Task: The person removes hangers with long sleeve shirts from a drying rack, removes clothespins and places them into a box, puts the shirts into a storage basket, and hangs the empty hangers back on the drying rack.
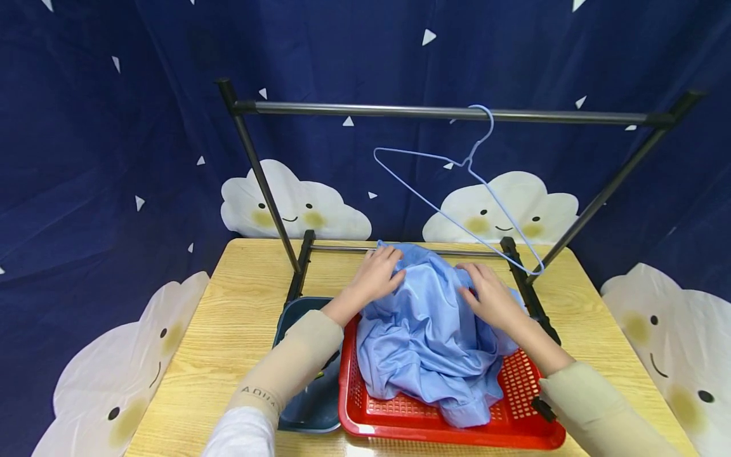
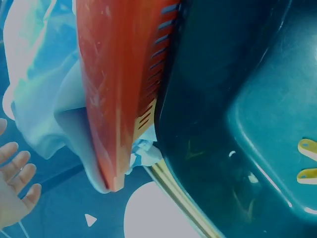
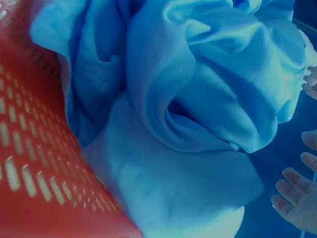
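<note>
A crumpled light blue garment (image 1: pixel 428 324) lies heaped in a red slotted basket (image 1: pixel 365 428), its folds spilling over the far and right rims. My left hand (image 1: pixel 378 274) is at the far left edge of the cloth, fingers loosely bent. On the other side my right hand (image 1: pixel 490 293) hovers by the cloth's upper right, thumb apart from the fingers. Neither hand visibly grips it; whether fingertips touch the fabric I cannot tell. In the right wrist view the garment (image 3: pixel 213 94) bulges over the basket wall (image 3: pixel 44 168), and a hand (image 3: pixel 297 198) shows spread fingers.
A thin blue hanger (image 1: pixel 422 197) hangs from the bar (image 1: pixel 365 110) of a black rack behind the basket. Left of the basket stands a dark blue-green tub (image 1: pixel 311 406), with yellow-handled things (image 2: pixel 307 176) inside it. Wooden table (image 1: pixel 211 349) shows on both sides.
</note>
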`<state>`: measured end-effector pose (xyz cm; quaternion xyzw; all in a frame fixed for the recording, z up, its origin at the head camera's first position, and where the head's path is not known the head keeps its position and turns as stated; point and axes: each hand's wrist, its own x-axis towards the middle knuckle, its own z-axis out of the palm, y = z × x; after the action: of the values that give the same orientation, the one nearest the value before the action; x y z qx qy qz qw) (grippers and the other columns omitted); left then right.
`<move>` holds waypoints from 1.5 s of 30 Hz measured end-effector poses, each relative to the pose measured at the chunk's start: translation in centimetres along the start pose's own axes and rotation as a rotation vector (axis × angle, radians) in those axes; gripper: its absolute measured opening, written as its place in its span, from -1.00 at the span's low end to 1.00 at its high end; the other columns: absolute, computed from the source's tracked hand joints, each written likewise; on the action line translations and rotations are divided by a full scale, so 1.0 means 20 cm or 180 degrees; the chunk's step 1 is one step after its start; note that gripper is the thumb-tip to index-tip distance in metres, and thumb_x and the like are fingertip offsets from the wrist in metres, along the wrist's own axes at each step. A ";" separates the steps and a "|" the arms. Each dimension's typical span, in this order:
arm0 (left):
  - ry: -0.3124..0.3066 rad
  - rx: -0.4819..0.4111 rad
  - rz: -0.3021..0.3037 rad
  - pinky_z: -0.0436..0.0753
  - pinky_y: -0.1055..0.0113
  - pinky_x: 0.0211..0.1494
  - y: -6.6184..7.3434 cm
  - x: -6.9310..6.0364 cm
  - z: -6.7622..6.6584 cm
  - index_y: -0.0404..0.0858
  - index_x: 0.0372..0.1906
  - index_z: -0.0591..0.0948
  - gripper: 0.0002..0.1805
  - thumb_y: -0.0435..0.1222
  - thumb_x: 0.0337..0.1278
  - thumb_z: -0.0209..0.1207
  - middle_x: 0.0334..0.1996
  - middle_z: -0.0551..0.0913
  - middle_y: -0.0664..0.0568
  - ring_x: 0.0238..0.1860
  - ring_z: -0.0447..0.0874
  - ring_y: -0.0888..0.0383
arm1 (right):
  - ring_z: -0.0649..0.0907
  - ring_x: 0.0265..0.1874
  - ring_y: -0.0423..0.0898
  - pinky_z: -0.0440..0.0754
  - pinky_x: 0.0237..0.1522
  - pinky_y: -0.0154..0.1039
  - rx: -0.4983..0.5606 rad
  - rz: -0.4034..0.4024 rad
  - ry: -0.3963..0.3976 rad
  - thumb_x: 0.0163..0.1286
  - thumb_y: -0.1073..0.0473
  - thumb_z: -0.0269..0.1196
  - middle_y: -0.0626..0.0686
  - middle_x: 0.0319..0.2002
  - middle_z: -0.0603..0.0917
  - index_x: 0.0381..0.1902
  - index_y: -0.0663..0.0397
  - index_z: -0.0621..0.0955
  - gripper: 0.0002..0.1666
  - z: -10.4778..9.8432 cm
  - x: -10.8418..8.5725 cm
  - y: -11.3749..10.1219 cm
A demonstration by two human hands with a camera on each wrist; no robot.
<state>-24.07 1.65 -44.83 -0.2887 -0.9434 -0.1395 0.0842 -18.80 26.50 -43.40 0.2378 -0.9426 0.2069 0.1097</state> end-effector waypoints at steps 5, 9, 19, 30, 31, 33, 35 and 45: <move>-0.0480 -0.0006 -0.0332 0.33 0.05 0.14 -0.02 0.03 0.05 -0.18 0.20 0.36 -0.49 -0.01 0.23 -0.05 0.14 0.42 -0.04 0.20 0.32 -0.02 | 0.45 0.00 0.31 0.33 -0.01 0.20 -0.0121 0.0256 -0.0065 0.20 0.24 0.21 0.38 -0.01 0.46 0.10 0.29 0.41 -0.49 0.06 0.06 0.04; -0.0812 0.0029 -0.0495 0.29 0.02 0.19 -0.03 0.04 0.08 -0.15 0.30 0.26 -0.40 0.05 0.24 -0.09 0.23 0.33 -0.06 0.27 0.24 -0.07 | 0.44 -0.01 0.36 0.33 -0.05 0.25 -0.0178 0.0531 -0.0221 0.24 0.14 0.19 0.40 0.04 0.43 0.13 0.25 0.39 -0.46 0.10 0.08 0.08; -0.1270 0.0042 -0.0778 0.24 0.00 0.23 -0.01 0.04 0.16 -0.10 0.36 0.19 -0.35 0.14 0.27 -0.22 0.30 0.24 -0.09 0.27 0.24 -0.13 | 0.44 -0.04 0.43 0.37 -0.17 0.30 -0.0221 0.0908 -0.0584 0.26 -0.02 0.16 0.45 0.04 0.42 0.19 0.18 0.35 -0.38 0.19 0.11 0.15; -0.1355 -0.0122 -0.0786 0.29 0.00 0.21 -0.01 0.03 0.20 -0.14 0.35 0.20 -0.40 0.07 0.33 -0.26 0.26 0.30 -0.16 0.25 0.28 -0.15 | 0.46 -0.06 0.44 0.38 -0.15 0.29 -0.0084 0.1075 -0.0965 0.34 -0.05 0.04 0.47 0.01 0.45 0.21 0.21 0.36 -0.40 0.22 0.13 0.17; -0.1347 -0.0105 -0.0750 0.32 0.02 0.19 -0.01 0.03 0.20 -0.16 0.34 0.21 -0.41 0.05 0.34 -0.25 0.25 0.31 -0.16 0.23 0.31 -0.12 | 0.46 -0.04 0.43 0.38 -0.13 0.29 -0.0057 0.1062 -0.0966 0.35 -0.04 0.04 0.46 0.02 0.46 0.20 0.24 0.37 -0.40 0.22 0.13 0.16; -0.1304 -0.0072 -0.0672 0.36 0.05 0.16 0.00 0.03 0.21 -0.19 0.31 0.26 -0.45 0.01 0.35 -0.24 0.21 0.36 -0.15 0.19 0.36 -0.10 | 0.45 0.00 0.41 0.37 -0.10 0.29 0.0004 0.1048 -0.0974 0.36 -0.02 0.03 0.45 0.03 0.47 0.19 0.28 0.37 -0.41 0.22 0.13 0.16; -0.1237 -0.0051 -0.0604 0.39 0.07 0.13 0.01 0.02 0.21 -0.22 0.26 0.30 -0.49 -0.03 0.36 -0.22 0.15 0.40 -0.14 0.14 0.41 -0.07 | 0.45 0.01 0.39 0.36 -0.09 0.28 0.0053 0.1041 -0.0981 0.37 0.00 0.03 0.43 0.04 0.47 0.18 0.32 0.37 -0.42 0.23 0.13 0.16; -0.1056 -0.0065 -0.0497 0.41 0.06 0.09 0.03 0.01 0.22 -0.28 0.14 0.37 -0.59 -0.13 0.36 -0.18 0.08 0.43 -0.15 0.09 0.45 -0.06 | 0.50 -0.11 0.37 0.41 -0.15 0.23 0.0168 0.0865 -0.0673 0.31 0.17 0.13 0.44 -0.13 0.53 -0.02 0.44 0.46 -0.58 0.25 0.13 0.16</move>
<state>-24.29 3.68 -48.81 -0.2344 -0.9625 -0.1056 -0.0866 -23.25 25.79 -48.19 0.1314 -0.9666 0.2184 -0.0253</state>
